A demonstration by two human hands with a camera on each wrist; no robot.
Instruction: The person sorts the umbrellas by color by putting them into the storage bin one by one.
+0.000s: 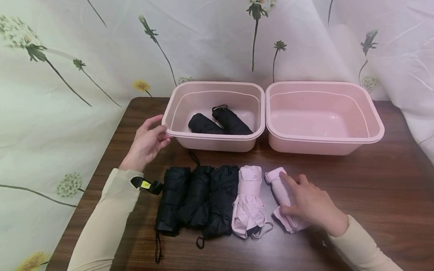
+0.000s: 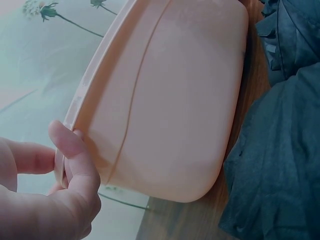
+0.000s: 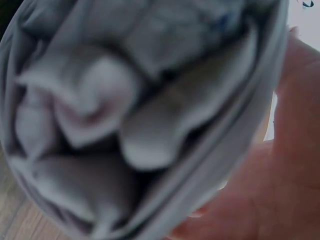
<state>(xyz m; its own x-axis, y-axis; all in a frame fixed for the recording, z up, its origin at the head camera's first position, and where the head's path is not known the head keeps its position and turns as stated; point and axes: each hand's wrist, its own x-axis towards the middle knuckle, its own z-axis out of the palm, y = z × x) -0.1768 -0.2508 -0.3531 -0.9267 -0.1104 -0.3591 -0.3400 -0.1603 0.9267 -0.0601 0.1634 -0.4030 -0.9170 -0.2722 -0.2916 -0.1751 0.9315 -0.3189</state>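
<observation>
Pink rolled fabric umbrella [image 1: 281,191] is being gripped by the right hand [image 1: 312,204], left hand [image 1: 146,142] pinching a pale-pink plastic tub [image 1: 217,144].

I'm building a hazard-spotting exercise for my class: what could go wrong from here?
The left hand pinches the left bin at its rim; a tug might tip it or slide the black umbrellas inside.
The right hand holds a pink umbrella whose fabric is loosely folded at one end, so it could unfurl or slip if lifted.
</observation>
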